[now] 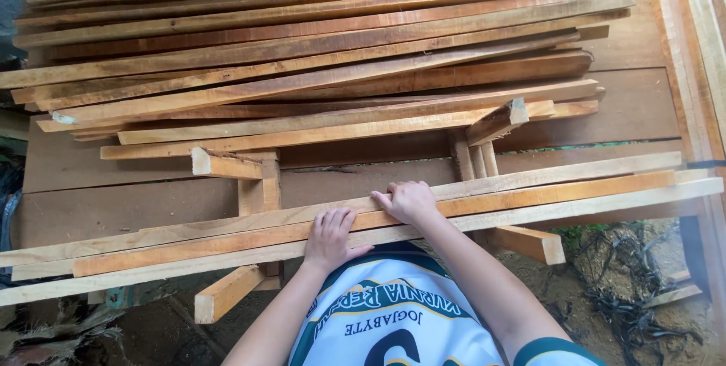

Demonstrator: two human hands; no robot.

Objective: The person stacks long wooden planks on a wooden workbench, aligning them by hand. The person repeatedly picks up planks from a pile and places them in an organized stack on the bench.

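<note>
- A person's left hand lay flat, fingers spread, on top of an orange-toned wooden strip; it was pressing down rather than closing around anything.
- The right hand sat just beside it on the same strip, fingers curled over the far edge, where the strip met a paler strip; a light hook of the fingers, not a full clasp.
- The orange-toned strip ran across the near side of the frame, sandwiched between the paler strip behind and another pale strip in front, all three touching and resting on short cross blocks.
- Further back, a loose stack of long strips lay fanned across wide brown boards, well apart from both hands.
- The person's white and green jersey filled the bottom of the view; bare ground with dark tangled debris showed to the right.
- Judged from this view, handling the strip well would call for keeping both palms spread along its length so it stays level on the blocks, and for sliding it squarely so the neighbouring strips are not dragged along.
- A rough sawn edge suggested splinters were a risk, so fingertip pressure ought to stay on the flat face.
</note>
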